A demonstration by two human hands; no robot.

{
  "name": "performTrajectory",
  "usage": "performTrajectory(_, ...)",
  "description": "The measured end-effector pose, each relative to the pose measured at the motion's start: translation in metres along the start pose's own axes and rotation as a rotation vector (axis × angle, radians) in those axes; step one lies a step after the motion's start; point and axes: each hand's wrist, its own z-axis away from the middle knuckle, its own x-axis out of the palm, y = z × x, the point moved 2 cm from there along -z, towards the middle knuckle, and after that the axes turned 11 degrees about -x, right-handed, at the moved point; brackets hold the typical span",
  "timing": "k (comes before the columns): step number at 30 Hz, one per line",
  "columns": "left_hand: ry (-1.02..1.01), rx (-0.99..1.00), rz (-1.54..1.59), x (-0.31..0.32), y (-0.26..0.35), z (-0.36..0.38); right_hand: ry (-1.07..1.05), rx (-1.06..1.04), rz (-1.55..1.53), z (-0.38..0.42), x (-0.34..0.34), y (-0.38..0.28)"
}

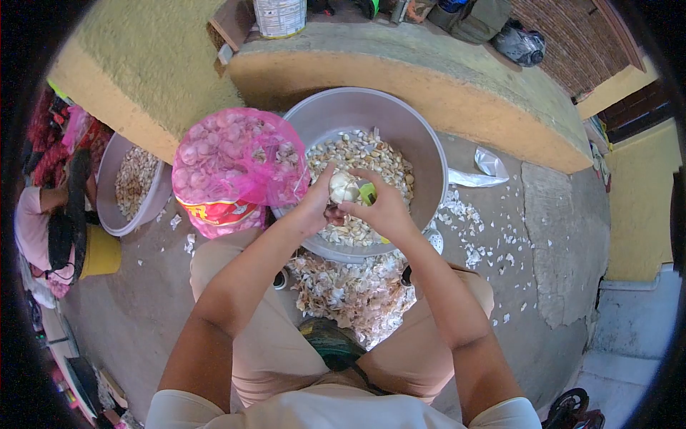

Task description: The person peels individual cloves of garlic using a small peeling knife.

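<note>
Over the big grey tub (pixel 437 146), my left hand (pixel 316 202) has its fingers closed round a whole white garlic bulb (pixel 343 187). My right hand (pixel 384 204) is close against the bulb's right side, fingers curled round a small yellow-green object (pixel 367 193); its kind is mostly hidden by the hand. Loose garlic cloves (pixel 386 161) cover the tub's bottom below both hands. A pink mesh bag (pixel 229 161) full of garlic bulbs leans by the tub's left rim, near my left forearm.
Papery garlic skins (pixel 350 286) are heaped between my legs, with more scattered on the floor at right. A second tub (pixel 107 193) of cloves stands left, beside a seated person (pixel 46 229) and a yellow bucket (pixel 102 252). A low ledge (pixel 400 82) runs behind the tub.
</note>
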Motion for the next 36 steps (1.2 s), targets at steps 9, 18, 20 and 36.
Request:
performTrajectory(9,0.218,0.185,-0.491,0.006,-0.002,0.003,-0.177,0.040,-0.192,0.002,-0.001,0.010)
performTrajectory(18,0.499,0.832,-1.100,0.022,0.011,0.034,0.080,0.504,-0.956,0.002,-0.005,0.019)
performTrajectory(20,0.578,1.042,-1.188,0.025,0.009,0.035,-0.059,0.483,-0.949,0.002,0.002,0.024)
performTrajectory(36,0.338,1.112,-0.942,0.021,0.021,0.045,-0.087,0.584,-1.540,0.006,0.015,0.036)
